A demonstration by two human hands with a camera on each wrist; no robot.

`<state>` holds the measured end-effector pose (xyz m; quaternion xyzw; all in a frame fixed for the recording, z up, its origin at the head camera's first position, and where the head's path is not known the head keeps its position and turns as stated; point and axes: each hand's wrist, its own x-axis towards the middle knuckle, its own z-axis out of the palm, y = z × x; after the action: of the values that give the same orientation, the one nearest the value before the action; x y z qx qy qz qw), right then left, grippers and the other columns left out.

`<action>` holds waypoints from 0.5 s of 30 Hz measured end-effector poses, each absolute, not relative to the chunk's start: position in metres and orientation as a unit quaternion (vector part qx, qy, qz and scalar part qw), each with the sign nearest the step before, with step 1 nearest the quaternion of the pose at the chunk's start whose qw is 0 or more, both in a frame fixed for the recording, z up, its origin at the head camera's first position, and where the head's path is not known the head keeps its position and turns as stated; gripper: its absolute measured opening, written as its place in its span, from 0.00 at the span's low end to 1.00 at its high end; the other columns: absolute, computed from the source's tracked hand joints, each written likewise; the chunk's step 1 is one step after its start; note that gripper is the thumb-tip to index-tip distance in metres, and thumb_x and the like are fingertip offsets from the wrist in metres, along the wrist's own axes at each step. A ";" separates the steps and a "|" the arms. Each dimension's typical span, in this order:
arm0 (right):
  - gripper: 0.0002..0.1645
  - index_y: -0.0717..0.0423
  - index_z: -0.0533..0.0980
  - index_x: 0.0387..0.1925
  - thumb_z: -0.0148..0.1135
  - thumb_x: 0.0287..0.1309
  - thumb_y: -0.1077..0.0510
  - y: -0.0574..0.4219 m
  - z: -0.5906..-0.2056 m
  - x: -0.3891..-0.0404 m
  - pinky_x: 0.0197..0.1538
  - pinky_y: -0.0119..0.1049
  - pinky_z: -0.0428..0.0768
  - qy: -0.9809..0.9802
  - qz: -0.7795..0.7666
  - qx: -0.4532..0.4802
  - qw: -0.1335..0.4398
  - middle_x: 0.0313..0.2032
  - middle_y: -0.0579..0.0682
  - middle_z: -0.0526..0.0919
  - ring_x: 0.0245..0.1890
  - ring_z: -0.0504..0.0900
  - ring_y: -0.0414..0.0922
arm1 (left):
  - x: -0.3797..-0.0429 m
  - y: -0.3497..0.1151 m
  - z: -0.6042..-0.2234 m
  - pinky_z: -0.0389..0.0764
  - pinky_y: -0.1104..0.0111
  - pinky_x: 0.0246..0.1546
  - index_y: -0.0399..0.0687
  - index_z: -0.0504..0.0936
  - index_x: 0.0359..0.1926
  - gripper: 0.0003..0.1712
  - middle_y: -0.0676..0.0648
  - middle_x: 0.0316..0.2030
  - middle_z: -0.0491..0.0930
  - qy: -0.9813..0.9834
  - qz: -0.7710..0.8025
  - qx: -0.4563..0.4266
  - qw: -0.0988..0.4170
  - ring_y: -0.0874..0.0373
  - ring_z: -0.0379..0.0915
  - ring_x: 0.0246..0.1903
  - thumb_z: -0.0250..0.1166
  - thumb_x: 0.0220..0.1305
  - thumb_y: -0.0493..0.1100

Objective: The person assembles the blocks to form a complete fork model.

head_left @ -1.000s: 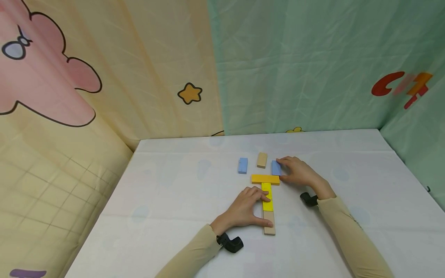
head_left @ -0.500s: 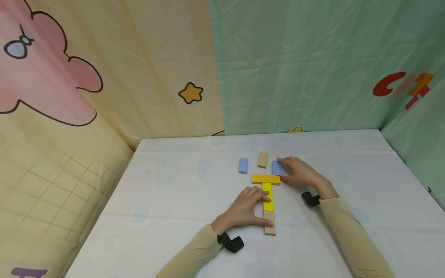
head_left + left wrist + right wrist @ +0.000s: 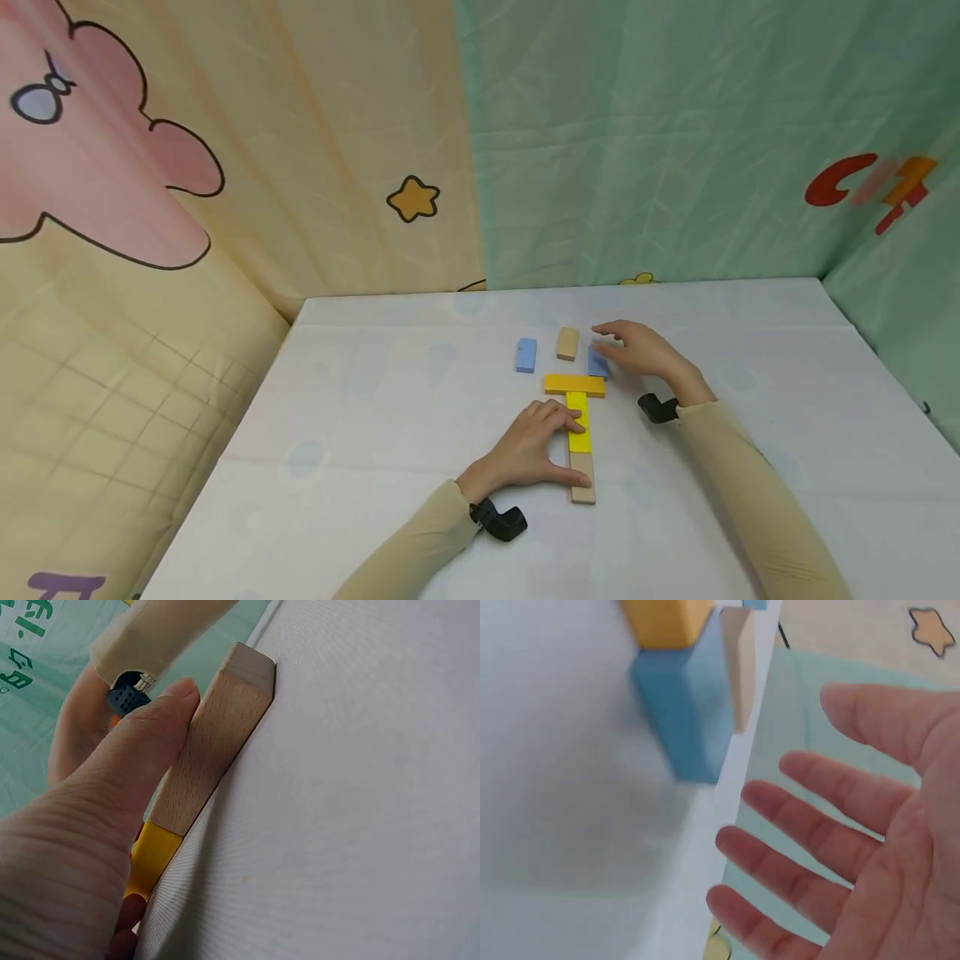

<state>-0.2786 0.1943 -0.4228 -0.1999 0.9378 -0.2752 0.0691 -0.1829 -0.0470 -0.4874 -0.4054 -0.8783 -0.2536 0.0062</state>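
Note:
On the white table, an orange block (image 3: 574,384) lies crosswise at the top of a column made of a yellow block (image 3: 578,443) and a plain wooden block (image 3: 582,493). My left hand (image 3: 525,450) spans that column, fingertips on the yellow part and thumb on the wooden part; in the left wrist view the straight thumb lies along the wooden block (image 3: 214,746). A blue block (image 3: 597,365) touches the orange block's right end. Just over and beside it hovers my right hand (image 3: 645,348), holding nothing; the right wrist view shows its spread fingers apart from the blue block (image 3: 690,720).
Farther back lie a second blue block (image 3: 526,355) and another plain wooden block (image 3: 567,343). A printed curtain (image 3: 600,150) hangs behind the table (image 3: 360,400) and at its sides. Each wrist carries a black camera (image 3: 504,523).
My right hand has let go of the blue block at the orange block's right end, lifting and shifting slightly away from the body. The left hand keeps its place.

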 end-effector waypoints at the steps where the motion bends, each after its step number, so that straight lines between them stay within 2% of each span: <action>1: 0.28 0.66 0.69 0.61 0.55 0.66 0.53 0.190 -0.420 -0.282 0.54 0.58 0.69 0.940 -0.268 -0.197 0.070 0.57 0.66 0.72 0.54 0.71 0.62 | -0.183 -0.047 -0.487 0.62 0.73 0.52 0.58 0.76 0.51 0.37 0.58 0.55 0.68 -0.878 -0.255 -0.406 0.006 0.62 0.60 0.50 0.70 0.44 0.70; 9: 0.37 0.66 0.69 0.61 0.66 0.56 0.50 0.161 -0.413 -0.303 0.59 0.56 0.65 0.951 -0.212 -0.191 0.119 0.58 0.65 0.71 0.58 0.68 0.61 | -0.184 -0.047 -0.487 0.61 0.74 0.52 0.58 0.76 0.51 0.36 0.58 0.54 0.68 -0.878 -0.255 -0.405 -0.002 0.63 0.60 0.50 0.69 0.44 0.71; 15: 0.40 0.66 0.70 0.60 0.71 0.51 0.49 0.151 -0.419 -0.314 0.57 0.53 0.68 0.953 -0.185 -0.202 0.131 0.56 0.62 0.73 0.56 0.70 0.58 | -0.183 -0.048 -0.486 0.61 0.74 0.52 0.58 0.76 0.51 0.36 0.58 0.54 0.68 -0.878 -0.254 -0.407 0.003 0.63 0.60 0.50 0.69 0.45 0.70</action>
<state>-0.3136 0.1506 -0.4190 -0.2023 0.9528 -0.1848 0.1309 -0.1827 -0.0484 -0.4861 -0.4068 -0.8776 -0.2537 0.0035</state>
